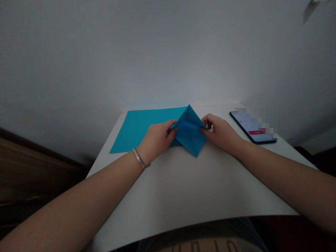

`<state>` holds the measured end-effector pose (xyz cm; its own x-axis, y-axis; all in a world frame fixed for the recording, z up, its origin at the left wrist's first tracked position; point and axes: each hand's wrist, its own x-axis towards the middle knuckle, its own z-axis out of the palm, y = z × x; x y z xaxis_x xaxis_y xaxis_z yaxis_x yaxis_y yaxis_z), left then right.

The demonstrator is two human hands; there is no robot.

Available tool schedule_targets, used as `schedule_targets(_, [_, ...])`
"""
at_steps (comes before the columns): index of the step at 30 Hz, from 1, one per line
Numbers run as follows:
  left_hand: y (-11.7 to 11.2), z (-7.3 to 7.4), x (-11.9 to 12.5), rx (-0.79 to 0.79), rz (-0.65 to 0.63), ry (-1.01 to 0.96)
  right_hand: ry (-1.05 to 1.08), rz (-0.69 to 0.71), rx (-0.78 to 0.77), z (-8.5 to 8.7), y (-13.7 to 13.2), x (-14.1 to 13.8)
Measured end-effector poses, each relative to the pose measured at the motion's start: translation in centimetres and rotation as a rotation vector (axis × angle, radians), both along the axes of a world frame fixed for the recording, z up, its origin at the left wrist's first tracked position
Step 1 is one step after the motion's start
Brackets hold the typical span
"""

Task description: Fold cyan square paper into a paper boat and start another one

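Note:
A folded piece of blue paper [191, 130] with visible creases is held up between my two hands, one corner pointing up and another down toward me. My left hand [158, 137], with a silver bangle at the wrist, pinches its left edge between thumb and fingers. At the right corner, my right hand [218, 130] pinches the paper in the same way. Behind the folded piece and under my left hand lies a flat blue sheet [140, 127], partly covered by both.
A white table [191, 189] stands against a pale wall [168, 56]. To the right of my right hand lies a phone [252, 127] with its screen lit, part of it pixelated. A wooden piece [39, 168] stands left of the table.

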<state>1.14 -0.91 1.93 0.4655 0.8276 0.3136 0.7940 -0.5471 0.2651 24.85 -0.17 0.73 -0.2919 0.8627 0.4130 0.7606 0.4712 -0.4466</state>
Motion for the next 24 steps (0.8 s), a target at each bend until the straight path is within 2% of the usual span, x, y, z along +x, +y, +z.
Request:
schedule_targets(4, [0.2,-0.2,0.1,-0.080,0.016,-0.091,0.008,-0.024,-0.063,0.1,-0.1,-0.2])
schedule_targets(8, [0.3,-0.3,-0.1,-0.069,-0.006,-0.102,0.022,0.008,0.010,0.0,-0.2,-0.1])
schedule_targets(12, [0.4,-0.2,-0.3,-0.047,-0.033,-0.051,-0.090,-0.015,0.074,-0.2,-0.3,0.3])
schedule_targets(16, [0.6,-0.2,-0.5,-0.038,-0.002,-0.003,-0.200,-0.012,0.086,-0.4,0.0,0.9])
schedule_targets(20, [0.7,-0.6,-0.7,-0.039,0.028,0.045,-0.271,0.036,0.078,-0.7,0.6,1.7])
schedule_targets(24, [0.9,-0.9,-1.0,0.037,-0.007,0.195,-0.300,0.113,0.030,-1.0,1.3,2.0])
